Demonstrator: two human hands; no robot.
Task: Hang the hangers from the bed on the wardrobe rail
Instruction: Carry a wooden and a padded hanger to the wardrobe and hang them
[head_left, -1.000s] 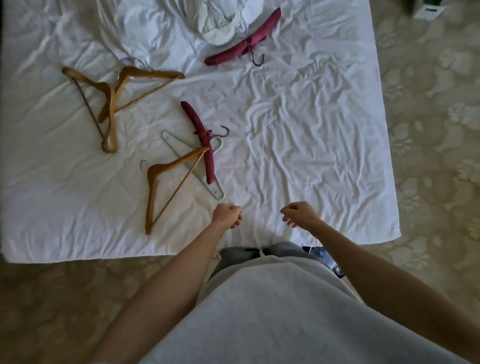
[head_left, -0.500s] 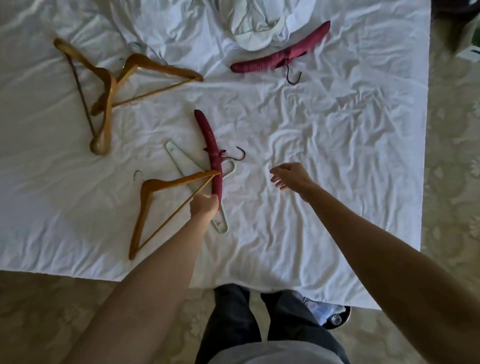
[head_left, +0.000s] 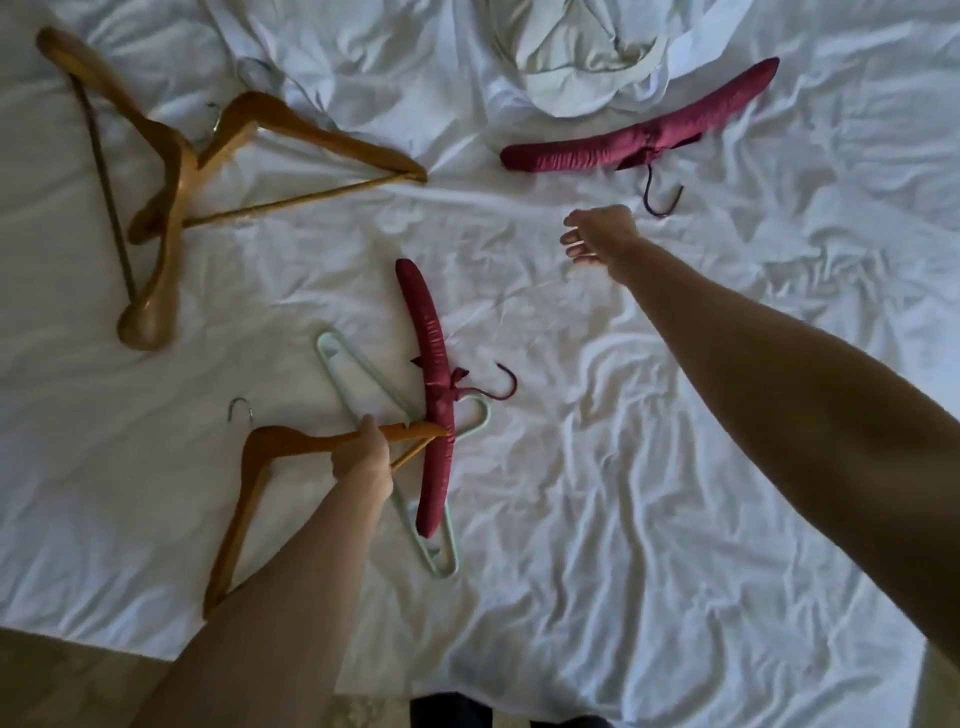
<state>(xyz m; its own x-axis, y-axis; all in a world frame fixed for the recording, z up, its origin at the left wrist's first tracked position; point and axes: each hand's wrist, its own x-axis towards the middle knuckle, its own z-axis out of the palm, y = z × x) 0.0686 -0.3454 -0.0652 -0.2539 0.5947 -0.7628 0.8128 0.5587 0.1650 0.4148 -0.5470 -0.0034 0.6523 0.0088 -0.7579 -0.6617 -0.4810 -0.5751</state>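
Several hangers lie on the white bed sheet (head_left: 623, 467). My left hand (head_left: 363, 457) grips the near wooden hanger (head_left: 254, 467) by its upper arm close to the right tip. That tip touches a padded red hanger (head_left: 434, 384), which lies across a pale green plastic hanger (head_left: 358, 374). My right hand (head_left: 597, 234) hovers open with loosely bent fingers just left of the hook of a second padded red hanger (head_left: 639, 140) at the upper right. Two more wooden hangers (head_left: 171, 171) lie crossed at the upper left.
A bunched white cloth or pillow (head_left: 571, 57) sits at the top of the bed. The bed's near edge and a strip of patterned floor (head_left: 62, 680) show at the bottom left. No wardrobe or rail is in view.
I have leaned in over the bed. My left hand closed on the near wooden hanger's arm. My right hand reached farther up and right toward the far red hanger's hook.
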